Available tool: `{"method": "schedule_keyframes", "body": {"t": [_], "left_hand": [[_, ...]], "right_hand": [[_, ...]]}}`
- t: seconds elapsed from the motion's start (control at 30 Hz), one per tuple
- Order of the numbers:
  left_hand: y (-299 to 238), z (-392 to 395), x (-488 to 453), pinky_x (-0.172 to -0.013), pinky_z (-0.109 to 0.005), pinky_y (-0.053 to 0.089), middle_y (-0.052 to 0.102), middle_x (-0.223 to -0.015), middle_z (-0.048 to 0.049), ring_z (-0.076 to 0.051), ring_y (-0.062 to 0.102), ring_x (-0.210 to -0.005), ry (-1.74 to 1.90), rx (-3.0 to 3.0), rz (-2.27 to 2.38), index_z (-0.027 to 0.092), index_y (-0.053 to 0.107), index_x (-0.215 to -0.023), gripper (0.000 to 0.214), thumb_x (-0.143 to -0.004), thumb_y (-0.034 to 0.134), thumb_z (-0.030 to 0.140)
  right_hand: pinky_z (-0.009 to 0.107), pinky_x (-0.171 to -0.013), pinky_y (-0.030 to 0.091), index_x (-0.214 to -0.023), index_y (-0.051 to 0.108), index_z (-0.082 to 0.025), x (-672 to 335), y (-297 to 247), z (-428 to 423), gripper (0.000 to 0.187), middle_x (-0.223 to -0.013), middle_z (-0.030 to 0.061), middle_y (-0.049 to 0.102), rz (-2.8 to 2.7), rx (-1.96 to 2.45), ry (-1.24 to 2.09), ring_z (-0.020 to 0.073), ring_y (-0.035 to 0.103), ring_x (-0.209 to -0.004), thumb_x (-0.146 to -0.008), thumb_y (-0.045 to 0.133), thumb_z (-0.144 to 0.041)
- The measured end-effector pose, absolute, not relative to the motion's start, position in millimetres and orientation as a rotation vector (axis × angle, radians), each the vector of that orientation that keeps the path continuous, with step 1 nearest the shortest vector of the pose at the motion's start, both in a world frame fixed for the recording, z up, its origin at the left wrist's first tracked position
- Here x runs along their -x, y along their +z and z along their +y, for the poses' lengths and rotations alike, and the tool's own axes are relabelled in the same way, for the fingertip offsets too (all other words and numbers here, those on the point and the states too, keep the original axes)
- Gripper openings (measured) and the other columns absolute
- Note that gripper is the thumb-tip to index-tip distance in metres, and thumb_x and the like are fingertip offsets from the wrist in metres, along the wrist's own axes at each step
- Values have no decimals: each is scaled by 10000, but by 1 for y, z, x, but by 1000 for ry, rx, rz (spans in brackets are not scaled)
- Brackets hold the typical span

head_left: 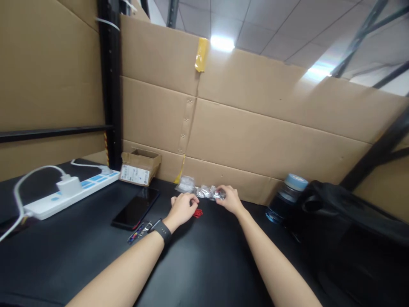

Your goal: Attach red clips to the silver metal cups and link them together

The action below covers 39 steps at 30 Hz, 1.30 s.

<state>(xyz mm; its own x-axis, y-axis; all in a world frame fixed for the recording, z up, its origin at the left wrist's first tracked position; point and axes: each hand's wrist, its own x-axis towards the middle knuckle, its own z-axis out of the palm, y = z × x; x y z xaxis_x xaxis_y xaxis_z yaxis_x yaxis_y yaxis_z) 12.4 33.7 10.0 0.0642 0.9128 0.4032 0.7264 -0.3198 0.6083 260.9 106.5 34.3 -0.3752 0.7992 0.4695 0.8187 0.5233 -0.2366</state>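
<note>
My left hand (184, 207), with a dark watch (162, 231) on its wrist, is over the black tabletop with fingers loosely bent and a small gap between thumb and forefinger. Just beside its fingertips lies a bundle of red cord (198, 213). To its right, my right hand (231, 199) has its fingers closed around a small shiny clear packet (220, 194); what is inside it is too small to tell. More silvery packets (203, 192) lie in a row between the hands, against the cardboard. Behind my left hand are clear plastic bags (185, 184).
A black phone (136, 209) and a keychain (140, 231) lie left of my left hand. Farther left are a white power strip (76, 192) and an open cardboard box (140, 167). A water bottle (285, 198) and a black bag (354, 238) stand right. Cardboard (255, 136) walls the back.
</note>
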Motion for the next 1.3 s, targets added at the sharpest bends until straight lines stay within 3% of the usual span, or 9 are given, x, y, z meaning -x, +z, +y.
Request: {"method": "schedule_keyframes", "body": {"t": [0.1,0.37,0.5,0.87,0.97,1.07,1.17,1.3], "left_hand": [[10,32,-15,-840,-356,334,764,-951,10,-213,655,-1003,1122,-2074,1656,288,747,-884,194,-857,580,194],[6,34,-18,-897,-408,357,753,-1013,-13,-249,641,-1051,1095,-2048,1662,286,745,-858,171,-860,587,222],[8,40,-6,-894,-422,386,743,-1118,-37,-274,626,-1109,1104,-1998,1752,275,734,-907,165,-844,591,224],[10,43,2,-901,-394,429,738,-1102,-8,-259,645,-1082,947,-2151,1664,285,741,-937,165,-826,624,256],[13,41,5,-965,-428,405,720,-1155,-6,-277,606,-1144,859,-2244,1611,307,749,-947,151,-834,650,304],[16,39,9,-991,-462,378,710,-1170,-18,-302,569,-1168,769,-2343,1560,311,757,-941,142,-840,677,372],[16,39,12,-989,-456,370,718,-1132,-27,-306,561,-1146,706,-2396,1507,303,763,-925,181,-825,714,445],[14,41,15,-998,-453,351,727,-1098,-15,-300,551,-1149,661,-2428,1463,313,763,-920,165,-814,739,439]], "right_hand": [[394,-919,338,-1000,701,-248,-259,28,116,312,-1007,43,735,-2220,1375,-63,278,589,-1050,-704,772,-181],[451,-952,344,-1114,725,-287,-265,18,113,401,-1292,87,601,-2171,1496,-73,325,474,-1193,-721,783,-226],[463,-961,369,-1158,703,-286,-270,25,100,436,-1283,83,600,-2214,1460,-36,314,494,-1167,-732,771,-221],[438,-992,433,-1088,711,-236,-333,24,44,277,-1222,83,646,-2182,1382,50,271,581,-1146,-812,705,-207],[373,-880,495,-1053,736,-221,-360,24,38,251,-1102,73,700,-2212,1435,218,226,645,-955,-808,725,-276],[337,-784,522,-1121,736,-220,-380,28,36,435,-1093,71,722,-2206,1509,409,198,644,-820,-721,816,-372],[327,-787,517,-1132,743,-252,-386,31,37,494,-1090,46,736,-2280,1474,531,202,647,-844,-659,856,-342],[324,-802,514,-1135,740,-260,-380,30,38,462,-1081,31,748,-2296,1428,543,196,663,-845,-685,835,-301]]}}
